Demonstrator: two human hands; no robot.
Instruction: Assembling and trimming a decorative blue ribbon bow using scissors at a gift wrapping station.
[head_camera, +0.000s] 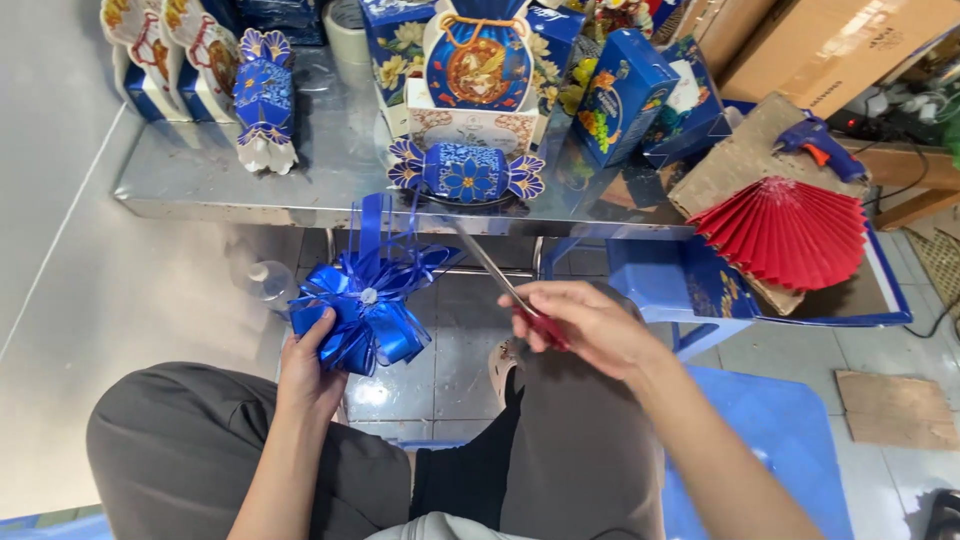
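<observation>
My left hand (305, 365) holds a shiny blue ribbon bow (365, 305) from below, its loose ribbon tails (375, 225) sticking up toward the table edge. My right hand (585, 325) grips red-handled scissors (505, 290), the blades pointing up-left toward the ribbon tails, their tips a short gap to the right of them. Both hands hover above my lap, over grey trousers.
A metal table (200, 170) carries several blue patterned gift boxes, among them a candy-shaped one (467, 172). To the right lie a red folded paper fan (785, 232), a blue glue gun (820, 145) on cardboard, and a blue stool (650, 280). Cardboard boxes stand at the back right.
</observation>
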